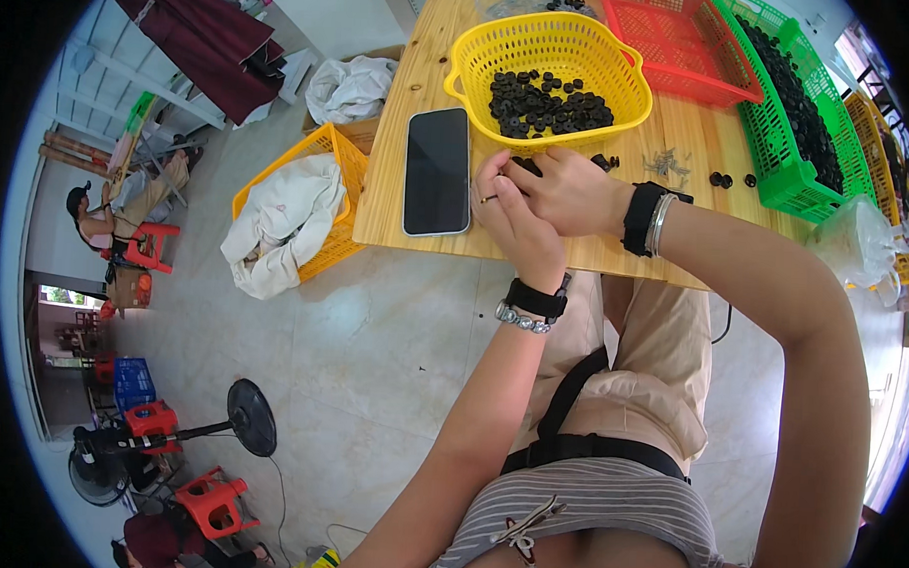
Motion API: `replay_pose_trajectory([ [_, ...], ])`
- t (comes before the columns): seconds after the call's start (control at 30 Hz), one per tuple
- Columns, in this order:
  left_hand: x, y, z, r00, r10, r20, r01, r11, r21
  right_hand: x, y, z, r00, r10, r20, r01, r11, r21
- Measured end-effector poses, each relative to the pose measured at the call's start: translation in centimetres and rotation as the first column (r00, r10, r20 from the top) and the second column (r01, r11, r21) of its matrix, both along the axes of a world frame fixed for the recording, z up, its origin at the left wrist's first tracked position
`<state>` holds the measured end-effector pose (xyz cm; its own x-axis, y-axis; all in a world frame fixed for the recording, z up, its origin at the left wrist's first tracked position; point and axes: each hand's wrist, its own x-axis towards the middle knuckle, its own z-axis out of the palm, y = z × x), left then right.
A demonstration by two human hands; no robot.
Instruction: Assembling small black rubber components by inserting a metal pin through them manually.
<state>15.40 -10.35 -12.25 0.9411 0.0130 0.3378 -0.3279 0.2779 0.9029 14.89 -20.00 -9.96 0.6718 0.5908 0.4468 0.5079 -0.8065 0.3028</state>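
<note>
Left hand (517,218) and right hand (575,195) meet above the table's (390,182) near edge, fingers curled together; whether they grip anything I cannot tell, as they cover what lies between. Small black round pieces (526,166) show beside the fingers, partly hidden. More lie in a yellow perforated plastic basket (543,32) toward the far edge. Thin grey slivers (667,163) nearby are too small to identify. A flat rectangular phone (437,173), screen dark, lies by the near left corner. The upper frame cuts off a red perforated plastic basket (707,88).
</note>
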Motion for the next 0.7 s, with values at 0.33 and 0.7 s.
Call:
replay_pose_trajectory([
  [0.33, -0.1, 0.2, 0.1, 0.999, 0.011, 0.033, -0.012, 0.999, 0.032, -0.4, -0.3, 0.4, 1.0, 0.006, 0.023, -0.005, 0.997, -0.073],
  [0.7, 0.2, 0.3, -0.1, 0.999, -0.054, 0.006, 0.053, 0.998, 0.034, 0.1, -0.4, 0.4, 0.997, -0.005, -0.075, 0.006, 1.0, 0.009],
])
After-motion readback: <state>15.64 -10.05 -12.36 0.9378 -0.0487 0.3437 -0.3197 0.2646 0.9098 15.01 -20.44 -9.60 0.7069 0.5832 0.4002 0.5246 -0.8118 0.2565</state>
